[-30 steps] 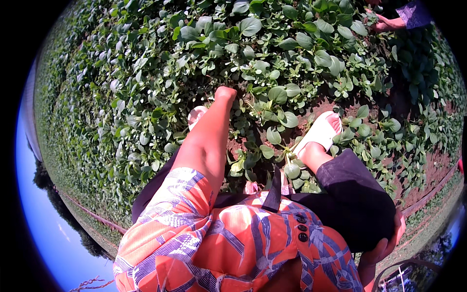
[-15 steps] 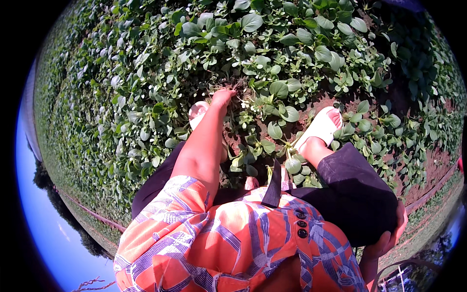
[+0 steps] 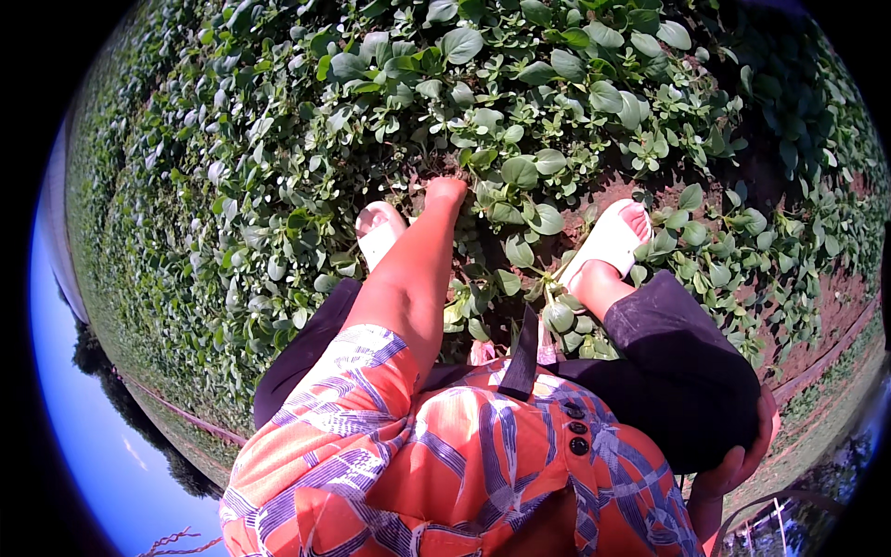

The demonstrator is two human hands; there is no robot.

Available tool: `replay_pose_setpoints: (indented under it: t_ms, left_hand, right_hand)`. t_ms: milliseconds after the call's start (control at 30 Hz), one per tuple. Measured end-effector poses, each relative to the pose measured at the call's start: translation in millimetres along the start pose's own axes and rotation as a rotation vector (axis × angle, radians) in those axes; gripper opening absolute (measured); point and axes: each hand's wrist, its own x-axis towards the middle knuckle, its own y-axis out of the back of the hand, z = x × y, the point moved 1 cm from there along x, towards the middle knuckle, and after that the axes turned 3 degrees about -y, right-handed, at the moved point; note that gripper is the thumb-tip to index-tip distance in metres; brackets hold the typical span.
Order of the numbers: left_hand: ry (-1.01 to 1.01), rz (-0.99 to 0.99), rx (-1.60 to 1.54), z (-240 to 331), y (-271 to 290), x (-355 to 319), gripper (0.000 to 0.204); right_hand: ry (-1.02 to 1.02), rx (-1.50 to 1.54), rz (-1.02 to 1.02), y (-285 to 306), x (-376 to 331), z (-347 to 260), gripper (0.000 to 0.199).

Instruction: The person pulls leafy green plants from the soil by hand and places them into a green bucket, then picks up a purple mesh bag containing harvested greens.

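Note:
My left hand (image 3: 447, 191) reaches down among low leafy green plants (image 3: 520, 172), its fingers curled downward. The fingertips are hidden by the back of the hand and the leaves, so what they grip cannot be made out. Bits of stem and soil show just beyond the knuckles. My right hand (image 3: 742, 462) rests along the outside of my bent right knee (image 3: 710, 408), thumb apart from the fingers, holding nothing.
White sandals (image 3: 605, 243) are on my feet, set apart among the plants. Bare reddish soil (image 3: 613, 190) shows between leaves near the right foot. Dense greenery (image 3: 204, 186) spreads far to the left. A dark strap (image 3: 522, 357) hangs at my waist.
My left hand has shifted slightly right and nearer to me. The pale stems and roots that showed at its fingers are now mostly out of sight. My right hand stays at the knee.

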Motion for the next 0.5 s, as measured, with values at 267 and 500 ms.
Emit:
replay_pose_setpoints:
  t_ms: [267, 500]
  left_hand:
    - [0.01, 0.117, -0.153, -5.6, -9.4, -5.6, 0.032]
    - [-0.137, -0.009, -0.771, -28.2, -12.6, -18.8, 0.013]
  right_hand:
    - [0.016, 0.003, -0.007, 0.4, 0.5, -0.4, 0.057]
    - [0.0, 0.006, -0.022, 1.0, -1.1, 0.6, 0.058]
